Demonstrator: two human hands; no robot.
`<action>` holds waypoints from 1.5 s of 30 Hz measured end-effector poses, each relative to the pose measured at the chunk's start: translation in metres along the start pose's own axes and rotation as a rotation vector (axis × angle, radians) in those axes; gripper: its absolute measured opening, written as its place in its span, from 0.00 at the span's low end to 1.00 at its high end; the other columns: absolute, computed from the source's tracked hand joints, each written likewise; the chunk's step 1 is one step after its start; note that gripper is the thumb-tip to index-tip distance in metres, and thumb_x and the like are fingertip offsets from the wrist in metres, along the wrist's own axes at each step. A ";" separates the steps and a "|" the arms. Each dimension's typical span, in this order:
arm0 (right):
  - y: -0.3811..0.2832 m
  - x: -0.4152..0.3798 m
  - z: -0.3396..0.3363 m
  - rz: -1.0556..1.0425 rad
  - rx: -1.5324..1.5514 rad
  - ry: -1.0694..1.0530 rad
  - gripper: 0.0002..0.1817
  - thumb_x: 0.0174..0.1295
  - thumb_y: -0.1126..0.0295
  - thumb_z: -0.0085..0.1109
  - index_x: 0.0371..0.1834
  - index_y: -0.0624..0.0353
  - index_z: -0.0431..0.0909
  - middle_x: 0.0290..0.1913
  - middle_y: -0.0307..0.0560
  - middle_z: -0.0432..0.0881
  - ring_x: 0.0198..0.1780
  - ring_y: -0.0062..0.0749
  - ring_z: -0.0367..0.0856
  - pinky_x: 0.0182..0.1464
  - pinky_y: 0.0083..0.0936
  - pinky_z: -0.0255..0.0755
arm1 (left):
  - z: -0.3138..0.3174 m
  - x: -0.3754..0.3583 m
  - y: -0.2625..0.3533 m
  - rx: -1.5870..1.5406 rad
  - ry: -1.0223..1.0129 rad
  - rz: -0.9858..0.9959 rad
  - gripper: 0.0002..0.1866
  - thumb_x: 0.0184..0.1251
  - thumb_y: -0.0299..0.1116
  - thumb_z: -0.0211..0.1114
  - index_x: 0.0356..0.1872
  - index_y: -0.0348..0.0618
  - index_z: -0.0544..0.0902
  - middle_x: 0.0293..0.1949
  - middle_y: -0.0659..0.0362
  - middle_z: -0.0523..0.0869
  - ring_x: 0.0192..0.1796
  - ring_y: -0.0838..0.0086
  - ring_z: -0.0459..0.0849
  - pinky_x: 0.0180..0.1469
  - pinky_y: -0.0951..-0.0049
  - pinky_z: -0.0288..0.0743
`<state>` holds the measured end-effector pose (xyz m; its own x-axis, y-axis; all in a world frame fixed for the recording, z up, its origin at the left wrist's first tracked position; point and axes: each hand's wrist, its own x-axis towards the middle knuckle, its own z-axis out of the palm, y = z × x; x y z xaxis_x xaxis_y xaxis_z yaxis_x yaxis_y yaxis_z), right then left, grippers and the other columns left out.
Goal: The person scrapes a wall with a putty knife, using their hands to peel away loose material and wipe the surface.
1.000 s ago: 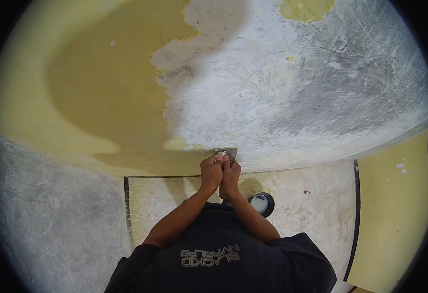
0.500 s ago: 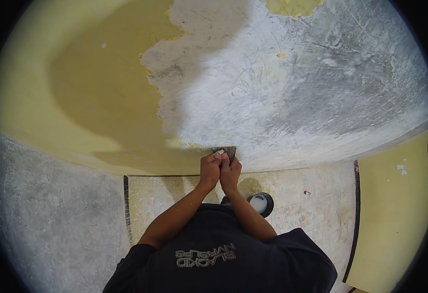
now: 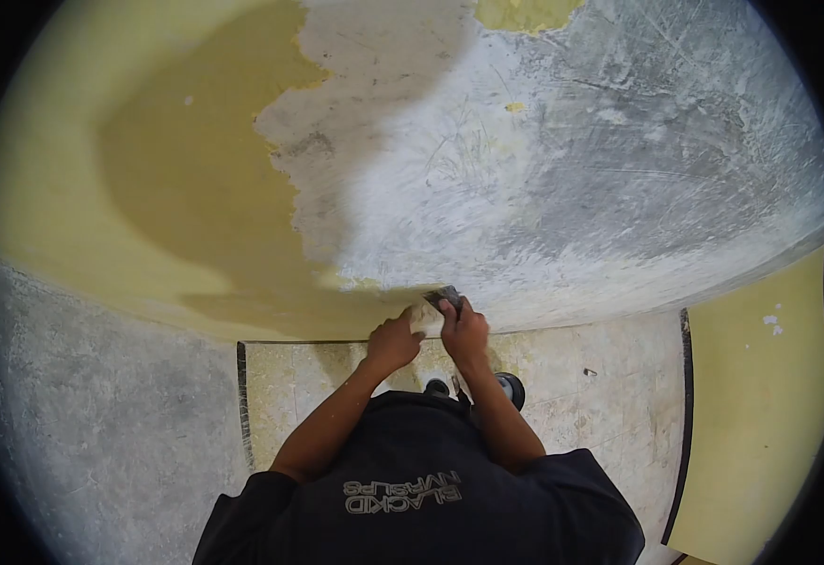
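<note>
Black shirt (image 3: 412, 537) | "BLACKID NVRSLPS", inverted | right hand (image 3: 468, 334) grips scraper (image 3: 444, 298)

Brightly lit wall (image 3: 487, 179), soft shadow (image 3: 205, 160), dark fisheye edges

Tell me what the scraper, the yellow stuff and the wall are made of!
The scraper blade looks like dull metal: grey, thin and flat. The yellow stuff seems to be paint, smooth, with a ragged edge. The wall could be plaster or concrete: its bare part is grey-white and scratched.
</note>
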<state>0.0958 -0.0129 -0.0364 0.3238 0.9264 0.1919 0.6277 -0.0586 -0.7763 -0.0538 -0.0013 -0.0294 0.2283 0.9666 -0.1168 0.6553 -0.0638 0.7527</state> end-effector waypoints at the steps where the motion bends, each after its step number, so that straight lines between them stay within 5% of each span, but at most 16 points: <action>1: -0.002 -0.002 -0.013 -0.017 -0.291 -0.016 0.20 0.66 0.56 0.55 0.39 0.67 0.79 0.22 0.60 0.80 0.24 0.52 0.81 0.28 0.43 0.73 | -0.006 -0.009 0.000 0.349 -0.064 0.022 0.20 0.62 0.40 0.63 0.51 0.38 0.79 0.39 0.49 0.86 0.44 0.53 0.84 0.47 0.61 0.76; 2: -0.005 -0.001 -0.023 0.048 -0.288 -0.065 0.22 0.65 0.54 0.55 0.44 0.66 0.79 0.27 0.67 0.81 0.30 0.64 0.81 0.32 0.52 0.73 | -0.014 -0.006 0.000 0.283 -0.236 -0.072 0.27 0.59 0.39 0.64 0.60 0.41 0.74 0.49 0.48 0.83 0.53 0.55 0.82 0.55 0.60 0.74; 9: -0.021 0.008 -0.041 0.026 -0.306 -0.059 0.24 0.66 0.52 0.53 0.46 0.65 0.79 0.26 0.64 0.82 0.30 0.62 0.82 0.33 0.49 0.74 | 0.003 0.010 0.015 -0.770 -0.233 -0.222 0.22 0.66 0.43 0.61 0.57 0.43 0.76 0.50 0.58 0.83 0.50 0.67 0.82 0.53 0.65 0.72; 11: -0.018 0.005 -0.037 0.040 -0.227 -0.044 0.23 0.66 0.53 0.53 0.45 0.65 0.79 0.26 0.63 0.82 0.31 0.61 0.82 0.34 0.49 0.75 | 0.025 0.012 0.016 -1.070 -0.369 -0.272 0.22 0.70 0.49 0.57 0.56 0.45 0.77 0.51 0.63 0.81 0.49 0.74 0.80 0.51 0.71 0.70; 13: -0.009 0.006 -0.028 0.025 -0.213 -0.027 0.23 0.66 0.53 0.53 0.43 0.66 0.79 0.25 0.63 0.82 0.30 0.61 0.82 0.33 0.48 0.75 | 0.046 0.015 0.020 -1.156 -0.389 -0.265 0.20 0.73 0.53 0.51 0.50 0.48 0.77 0.49 0.65 0.81 0.51 0.79 0.77 0.51 0.70 0.69; 15: -0.003 0.002 -0.021 0.012 -0.195 -0.010 0.23 0.65 0.53 0.54 0.42 0.68 0.79 0.25 0.63 0.82 0.29 0.61 0.82 0.32 0.48 0.75 | 0.053 0.015 0.024 -1.573 -0.429 -0.185 0.18 0.73 0.52 0.52 0.44 0.49 0.77 0.41 0.66 0.80 0.46 0.79 0.77 0.51 0.72 0.70; 17: -0.003 -0.001 -0.014 0.039 -0.223 0.071 0.27 0.63 0.51 0.54 0.47 0.68 0.78 0.26 0.65 0.82 0.29 0.63 0.82 0.33 0.49 0.76 | 0.051 0.016 0.026 -1.615 -0.408 -0.173 0.16 0.74 0.50 0.51 0.42 0.48 0.76 0.39 0.66 0.79 0.44 0.79 0.77 0.50 0.74 0.70; 24: -0.010 -0.002 -0.004 -0.001 0.054 0.114 0.22 0.63 0.54 0.54 0.31 0.68 0.78 0.24 0.66 0.80 0.28 0.63 0.81 0.30 0.50 0.73 | 0.057 0.014 0.026 -1.650 -0.173 -0.169 0.11 0.75 0.39 0.52 0.38 0.44 0.78 0.37 0.65 0.80 0.42 0.78 0.78 0.49 0.75 0.72; 28: -0.014 -0.003 -0.005 0.077 0.075 0.082 0.19 0.63 0.59 0.56 0.30 0.69 0.78 0.23 0.64 0.81 0.27 0.61 0.82 0.29 0.44 0.73 | 0.060 0.014 0.030 -1.566 -0.051 -0.180 0.11 0.75 0.35 0.52 0.35 0.41 0.80 0.35 0.64 0.81 0.39 0.79 0.79 0.46 0.76 0.73; 33: -0.012 -0.006 0.007 0.181 0.423 0.057 0.16 0.64 0.65 0.57 0.29 0.71 0.78 0.21 0.58 0.81 0.24 0.40 0.81 0.27 0.34 0.71 | 0.052 0.013 0.035 -1.059 0.136 -0.232 0.15 0.74 0.33 0.53 0.30 0.37 0.81 0.28 0.64 0.81 0.32 0.82 0.74 0.37 0.76 0.70; 36: -0.008 -0.002 0.006 0.076 0.287 0.119 0.15 0.64 0.65 0.57 0.29 0.71 0.78 0.21 0.55 0.81 0.24 0.32 0.79 0.28 0.32 0.71 | 0.054 0.016 0.036 -1.130 0.156 -0.205 0.16 0.74 0.34 0.53 0.31 0.35 0.82 0.26 0.64 0.81 0.31 0.81 0.75 0.36 0.75 0.71; 43: -0.009 0.001 0.009 0.115 0.511 0.017 0.15 0.63 0.65 0.56 0.31 0.69 0.79 0.21 0.55 0.81 0.23 0.40 0.82 0.27 0.33 0.72 | 0.047 0.014 0.043 -1.017 0.229 -0.223 0.16 0.74 0.34 0.53 0.30 0.35 0.82 0.24 0.63 0.81 0.30 0.81 0.75 0.35 0.75 0.71; 45: -0.018 0.000 0.000 0.117 0.295 0.039 0.15 0.63 0.65 0.56 0.32 0.69 0.79 0.22 0.56 0.81 0.25 0.38 0.82 0.28 0.33 0.72 | 0.051 0.017 0.036 -1.073 0.189 -0.226 0.16 0.74 0.34 0.53 0.30 0.34 0.82 0.24 0.63 0.81 0.29 0.82 0.74 0.34 0.75 0.71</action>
<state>0.0843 -0.0113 -0.0226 0.4125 0.9044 0.1091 0.3541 -0.0488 -0.9339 0.0107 0.0005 -0.0378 0.0093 0.9568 -0.2905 -0.3158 0.2785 0.9070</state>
